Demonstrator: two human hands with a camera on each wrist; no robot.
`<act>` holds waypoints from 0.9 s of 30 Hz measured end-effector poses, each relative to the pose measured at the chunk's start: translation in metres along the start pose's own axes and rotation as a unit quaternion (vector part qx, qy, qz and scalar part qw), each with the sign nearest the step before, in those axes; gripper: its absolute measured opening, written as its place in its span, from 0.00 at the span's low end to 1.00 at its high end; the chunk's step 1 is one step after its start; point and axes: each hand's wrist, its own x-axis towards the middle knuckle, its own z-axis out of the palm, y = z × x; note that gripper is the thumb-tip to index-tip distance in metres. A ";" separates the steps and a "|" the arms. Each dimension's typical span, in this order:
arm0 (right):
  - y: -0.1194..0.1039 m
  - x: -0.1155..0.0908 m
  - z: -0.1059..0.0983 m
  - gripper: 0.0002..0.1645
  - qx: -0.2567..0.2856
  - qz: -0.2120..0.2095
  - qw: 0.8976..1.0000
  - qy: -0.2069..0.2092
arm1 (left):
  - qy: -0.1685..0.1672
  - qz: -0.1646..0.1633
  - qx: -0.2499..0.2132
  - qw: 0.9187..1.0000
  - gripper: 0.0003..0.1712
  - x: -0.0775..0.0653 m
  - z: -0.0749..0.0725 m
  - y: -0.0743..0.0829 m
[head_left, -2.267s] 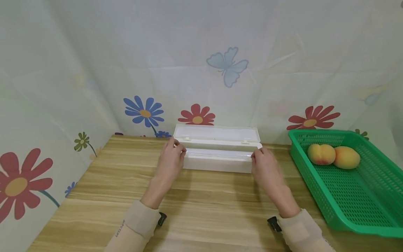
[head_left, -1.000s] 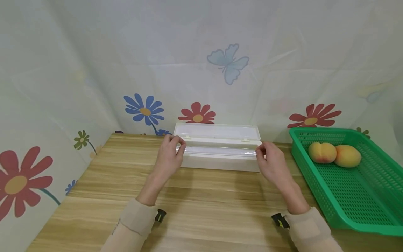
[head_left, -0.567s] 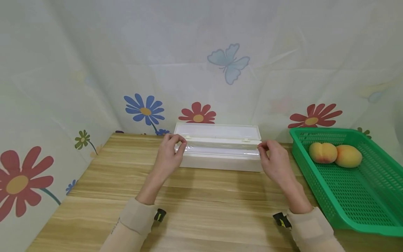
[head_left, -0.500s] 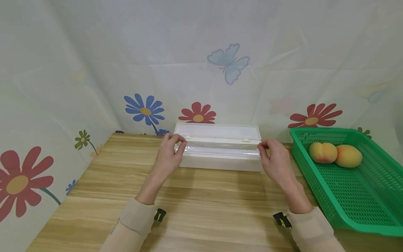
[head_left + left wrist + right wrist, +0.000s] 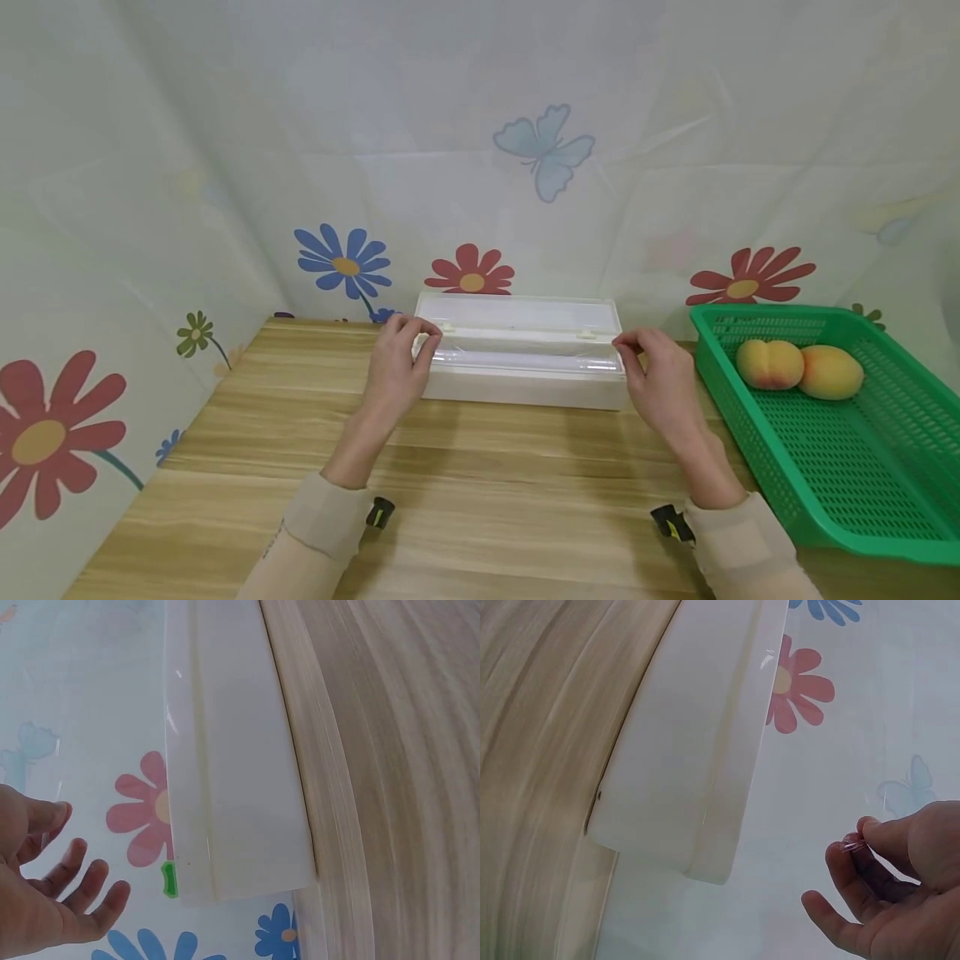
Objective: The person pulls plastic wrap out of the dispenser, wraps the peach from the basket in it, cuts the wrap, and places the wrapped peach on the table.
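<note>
A long white cling film dispenser [image 5: 517,390] stands at the back of the table, its lid [image 5: 517,313] tipped back. A shiny roll of clear film [image 5: 525,361] lies inside. Above the box's left end, my left hand [image 5: 396,367] pinches the film's edge between thumb and index finger. My right hand [image 5: 663,383] does the same above the right end; a crumpled bit of clear film [image 5: 853,845] shows at its fingertips in the right wrist view. Between the hands the film is nearly invisible. The other fingers of the left hand [image 5: 56,881] are spread loosely in the left wrist view.
At the right stands a green perforated plastic basket [image 5: 750,450] with two peaches [image 5: 769,364] in it. A white flowered cloth [image 5: 375,125] hangs right behind the dispenser. Wood-grain tabletop [image 5: 510,492] stretches in front of the box.
Both hands have risen from the box's front edge and moved farther apart, drawing the film's edge up off the roll. In the last half second they have risen only slightly.
</note>
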 end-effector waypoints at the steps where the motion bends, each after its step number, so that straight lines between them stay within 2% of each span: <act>1: 0.000 0.000 0.000 0.03 -0.001 0.000 1.000 0.000 | 0.002 0.002 0.002 1.000 0.03 0.000 -0.001 0.000; 9: -0.004 0.003 -0.004 0.02 -0.014 0.010 1.000 -0.008 | 0.017 0.022 0.006 1.000 0.03 0.004 -0.005 0.000; 27: -0.011 0.005 -0.009 0.04 -0.035 0.026 0.999 -0.010 | 0.016 0.041 0.012 0.999 0.03 0.008 -0.013 0.004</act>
